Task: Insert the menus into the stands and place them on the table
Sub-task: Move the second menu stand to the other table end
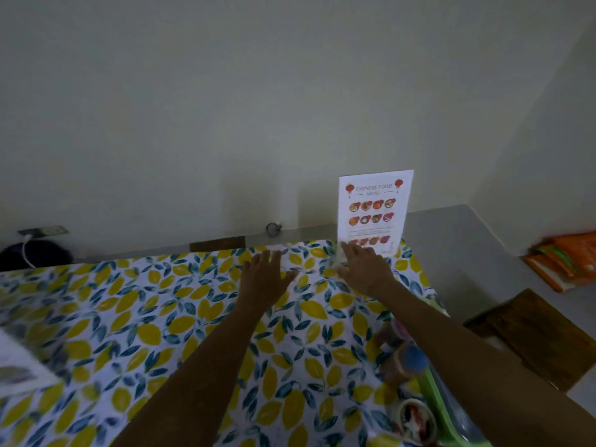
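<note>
With the menu (374, 211) upright in its clear stand (338, 259) at the table (161, 317) far edge, the stand base should be steadied w/ the right hand (364, 272), fingers spread on it, & squared, while the left hand (264, 279) hovers open, holding nothing.

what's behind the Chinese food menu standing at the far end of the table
Behind the upright menu are a grey ledge and the plain wall. Whatever sits directly behind the sheet is covered. Its base is partly hidden by the right hand.
</note>
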